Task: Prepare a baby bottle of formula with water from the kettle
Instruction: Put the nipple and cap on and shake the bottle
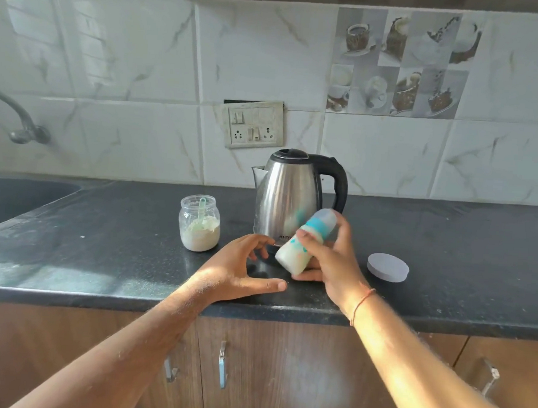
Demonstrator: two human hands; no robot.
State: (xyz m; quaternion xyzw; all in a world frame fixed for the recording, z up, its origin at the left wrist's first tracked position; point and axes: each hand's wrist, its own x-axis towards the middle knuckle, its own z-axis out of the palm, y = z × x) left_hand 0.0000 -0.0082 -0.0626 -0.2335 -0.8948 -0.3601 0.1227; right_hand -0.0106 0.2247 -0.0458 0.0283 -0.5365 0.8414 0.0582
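Observation:
My right hand [330, 256] grips a baby bottle [296, 254] with a teal collar and clear cap. The bottle is tilted, cap up to the right, and holds milky white liquid. It looks motion-blurred. My left hand [243, 267] hovers just left of the bottle with fingers spread and relaxed, holding nothing. Behind both hands stands a steel kettle [288, 192] with a black lid and handle. A glass jar [199, 224] of white formula powder with a scoop inside stands open to the left of the kettle.
A round grey jar lid [388, 267] lies on the black countertop [105, 252] to the right. A sink [18, 196] and tap [18, 119] are at far left. A wall socket panel [254, 124] sits above the kettle. Cabinet doors with handles are below.

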